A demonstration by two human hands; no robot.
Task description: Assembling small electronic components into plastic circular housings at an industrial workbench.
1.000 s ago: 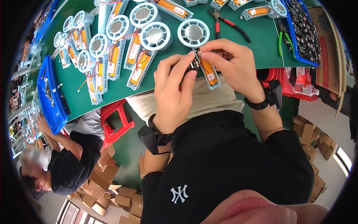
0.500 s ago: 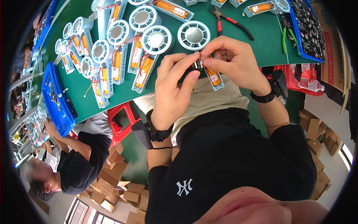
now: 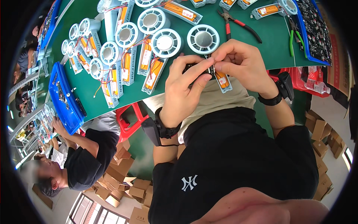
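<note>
The head view shows a pale blue fan unit [image 3: 203, 39] at the near edge of the green worktop [image 3: 270, 52], between the person's two hands. Its long axis runs almost straight toward the person: the round head points away, and the handle, an orange battery [image 3: 223, 81] in its open channel, slants slightly right, its lower end above the person's lap. The head's silvery disc faces up.

The left hand [image 3: 188, 84] pinches a small black circuit board [image 3: 211, 71] between thumb and fingers, beside the handle. The right hand [image 3: 240, 65] has thumb and forefinger pressed together just below the round head — whatever sits between them is too small to tell.

More fan units [image 3: 155, 72] lie to the left; the nearest slants the opposite way, its foot pointing toward the person and left. Red-handled pliers [image 3: 228, 29] rest just right of the held unit's head, handles toward the person. Farther right — green-handled pliers [image 3: 291, 43] beside a blue tray [image 3: 316, 60] of small black parts.
</note>
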